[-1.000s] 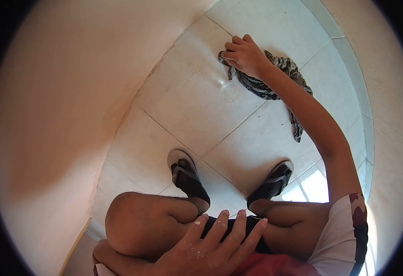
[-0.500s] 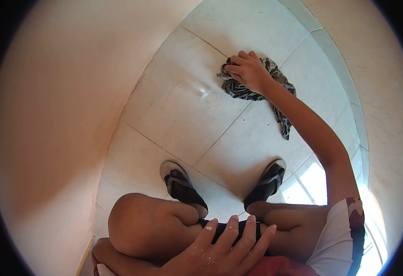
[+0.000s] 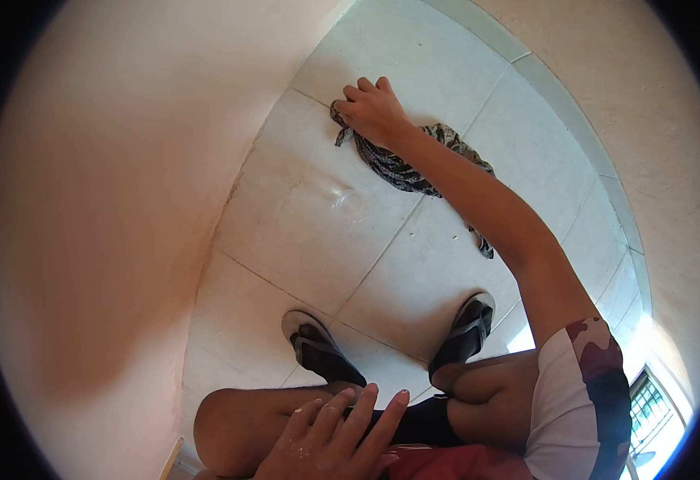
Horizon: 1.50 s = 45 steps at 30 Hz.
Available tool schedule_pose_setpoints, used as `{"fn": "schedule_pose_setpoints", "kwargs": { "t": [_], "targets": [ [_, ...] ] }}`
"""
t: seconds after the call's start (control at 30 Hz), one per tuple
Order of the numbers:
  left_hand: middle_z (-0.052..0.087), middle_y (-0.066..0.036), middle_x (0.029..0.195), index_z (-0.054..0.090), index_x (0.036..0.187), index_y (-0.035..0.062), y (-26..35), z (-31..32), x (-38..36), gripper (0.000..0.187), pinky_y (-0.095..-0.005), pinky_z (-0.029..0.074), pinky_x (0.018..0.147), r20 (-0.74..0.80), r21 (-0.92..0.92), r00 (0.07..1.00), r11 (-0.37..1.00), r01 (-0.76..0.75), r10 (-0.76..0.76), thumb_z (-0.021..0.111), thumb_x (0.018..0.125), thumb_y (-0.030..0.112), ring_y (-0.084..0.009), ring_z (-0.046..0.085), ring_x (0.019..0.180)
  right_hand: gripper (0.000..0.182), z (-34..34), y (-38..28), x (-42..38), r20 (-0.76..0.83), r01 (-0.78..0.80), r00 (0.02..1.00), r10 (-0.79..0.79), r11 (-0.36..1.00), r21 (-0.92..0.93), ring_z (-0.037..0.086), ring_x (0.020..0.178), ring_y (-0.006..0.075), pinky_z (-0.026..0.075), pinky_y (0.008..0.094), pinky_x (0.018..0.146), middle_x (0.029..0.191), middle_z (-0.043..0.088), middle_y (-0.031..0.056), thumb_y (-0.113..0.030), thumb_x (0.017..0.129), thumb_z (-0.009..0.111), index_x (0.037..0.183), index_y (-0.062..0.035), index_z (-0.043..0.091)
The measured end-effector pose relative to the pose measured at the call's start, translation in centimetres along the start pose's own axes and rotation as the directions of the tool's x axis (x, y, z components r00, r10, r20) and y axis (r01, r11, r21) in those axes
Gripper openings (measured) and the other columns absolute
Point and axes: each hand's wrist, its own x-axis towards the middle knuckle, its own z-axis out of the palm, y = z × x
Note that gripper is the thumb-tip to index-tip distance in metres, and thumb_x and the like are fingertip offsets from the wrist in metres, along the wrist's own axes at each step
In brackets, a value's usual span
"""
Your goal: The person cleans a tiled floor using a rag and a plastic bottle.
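Out at the far end of my reach, my right hand [image 3: 376, 114] is closed on a bunched cloth [image 3: 394, 170] with a dark and light pattern. The cloth lies crumpled on the tiled floor [image 3: 270, 232], trailing beneath my forearm. Its far end [image 3: 482, 244] shows past the arm. My left hand [image 3: 326, 440] rests over my lap with its fingers spread and nothing in it. White specks dot its fingers and back.
A bare wall [image 3: 118, 208] borders the floor on the left. A curved skirting strip [image 3: 562, 104] runs along the right. My sandals [image 3: 316, 340] are planted on the tiles. Small white bits [image 3: 455, 237] lie near the cloth, and a window [image 3: 652, 408] shows at the lower right.
My right hand has moved left across the floor, dragging the near end of the cloth and stretching it out. My left hand has shifted slightly left and down in view.
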Motion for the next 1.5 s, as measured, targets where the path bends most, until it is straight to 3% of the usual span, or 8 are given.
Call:
{"fn": "schedule_pose_setpoints", "kwargs": {
  "t": [0.37, 0.73, 0.83, 0.93, 1.0, 1.2, 1.3, 1.5],
  "targets": [
    [0.067, -0.019, 0.127, 0.053, 0.15, 0.009, -1.2, 0.6, 1.5, 0.062, -0.0403, 0.059, 0.082, -0.03, 0.053, 0.972, 0.971, -0.232, 0.233, 0.061, 0.098, 0.042, -0.0298, 0.07, 0.106, 0.014, -4.6, 9.3, -6.2, 0.005, -0.572, 0.812, 0.584, 0.796, -0.2, 0.061, 0.105, 0.0227, 0.044, 0.0492, 0.088, 0.1, 0.067, 0.0, -0.029, 0.095, 0.067, 0.099, -0.0197, 0.076],
    [0.055, -0.016, 0.144, 0.04, 0.157, 0.011, 0.1, -0.2, 1.1, 0.082, -0.046, 0.049, 0.102, 0.036, 0.004, 0.997, 0.997, -0.074, 0.074, 0.073, 0.087, 0.037, -0.0324, 0.057, 0.127, 0.028, -3.2, 8.7, -3.0, 0.05, -0.321, 0.946, 0.321, 0.947, -0.002, 0.058, 0.104, 0.0228, 0.043, 0.0489, 0.089, 0.104, 0.061, 0.004, -0.022, 0.093, 0.064, 0.118, -0.0281, 0.074],
    [0.068, -0.017, 0.128, 0.058, 0.144, 0.009, -0.2, -0.4, 1.5, 0.048, -0.0411, 0.061, 0.081, -0.02, -0.007, 0.992, 0.993, -0.121, 0.121, 0.058, 0.101, 0.031, -0.0281, 0.069, 0.112, 0.032, -2.5, 8.8, -2.0, 0.03, -0.426, 0.898, 0.439, 0.884, -0.195, 0.057, 0.106, 0.0232, 0.042, 0.0504, 0.09, 0.104, 0.061, 0.0035, -0.022, 0.093, 0.064, 0.122, -0.0297, 0.073],
    [0.055, -0.016, 0.144, 0.04, 0.157, 0.011, -0.2, 0.1, 0.7, 0.081, -0.0463, 0.049, 0.102, 0.056, -0.002, 0.997, 0.999, -0.055, 0.055, 0.073, 0.088, 0.038, -0.0323, 0.057, 0.127, 0.033, -2.0, 8.8, -1.8, 0.032, -0.484, 0.865, 0.5, 0.85, -0.207, 0.057, 0.107, 0.0236, 0.042, 0.0523, 0.09, 0.105, 0.062, 0.0031, -0.022, 0.093, 0.063, 0.124, -0.0292, 0.073],
    [0.055, -0.016, 0.144, 0.04, 0.157, 0.0112, -0.3, 0.1, 0.9, 0.082, -0.0464, 0.049, 0.103, 0.061, 0.01, 0.996, 0.998, -0.07, 0.069, 0.073, 0.087, 0.038, -0.0321, 0.057, 0.127, 0.029, -2.7, 9.0, -2.7, 0.134, -0.213, 0.97, 0.204, 0.975, 0.056, 0.057, 0.107, 0.0243, 0.042, 0.0536, 0.09, 0.107, 0.063, 0.0029, -0.021, 0.093, 0.063, 0.12, -0.0255, 0.073],
    [0.055, -0.015, 0.144, 0.04, 0.157, 0.0114, -0.5, 0.4, 1.0, 0.083, -0.0457, 0.048, 0.103, 0.049, 0.002, 0.993, 0.994, -0.106, 0.106, 0.074, 0.087, 0.038, -0.0318, 0.057, 0.127, 0.031, -3.0, 8.5, -1.7, 0.129, -0.468, 0.854, 0.504, 0.853, -0.232, 0.057, 0.109, 0.0223, 0.043, 0.0511, 0.091, 0.106, 0.062, 0.0006, -0.024, 0.095, 0.062, 0.123, -0.0276, 0.072],
    [0.056, -0.015, 0.144, 0.04, 0.157, 0.0112, -0.6, 0.3, 0.9, 0.083, -0.0455, 0.048, 0.103, 0.043, 0.0, 0.995, 0.996, -0.092, 0.092, 0.074, 0.086, 0.037, -0.0317, 0.057, 0.127, 0.031, -3.0, 8.1, -1.8, 0.187, -0.196, 0.959, 0.212, 0.976, -0.1, 0.057, 0.11, 0.0227, 0.043, 0.0512, 0.09, 0.106, 0.062, 0.0006, -0.025, 0.096, 0.061, 0.126, -0.0297, 0.07],
    [0.056, -0.015, 0.144, 0.04, 0.157, 0.0111, -0.3, 0.4, 0.6, 0.082, -0.0453, 0.048, 0.103, 0.038, 0.018, 0.994, 0.994, -0.107, 0.107, 0.074, 0.086, 0.037, -0.0317, 0.057, 0.126, 0.026, -3.4, 7.2, -0.6, 0.147, -0.464, 0.849, 0.507, 0.85, -0.251, 0.057, 0.111, 0.0226, 0.045, 0.0519, 0.092, 0.104, 0.063, 0.0008, -0.024, 0.097, 0.061, 0.121, -0.0273, 0.071]
  ]
}}
